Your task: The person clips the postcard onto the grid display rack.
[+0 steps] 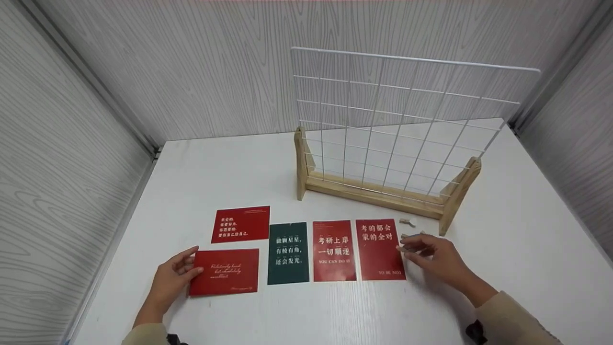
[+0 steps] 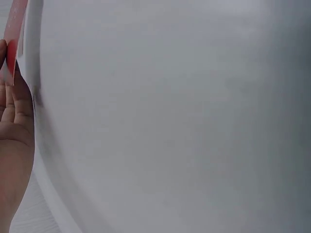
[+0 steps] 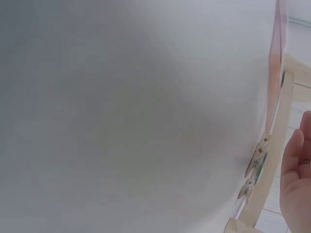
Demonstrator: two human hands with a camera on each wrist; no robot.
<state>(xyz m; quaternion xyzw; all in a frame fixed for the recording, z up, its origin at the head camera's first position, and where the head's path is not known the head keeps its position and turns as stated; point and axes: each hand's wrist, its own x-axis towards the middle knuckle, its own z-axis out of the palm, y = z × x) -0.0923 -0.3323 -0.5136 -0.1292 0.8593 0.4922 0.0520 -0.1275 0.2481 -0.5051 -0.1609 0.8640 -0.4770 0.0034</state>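
Is a smooth white tabletop. Bears a pale wooden stand toward the back right. Carries, nearer the front, a landscape red card with white lettering, then, rightward, a dark green portrait card, a white-lettered red portrait card, another red portrait card and a small pale wooden clip.
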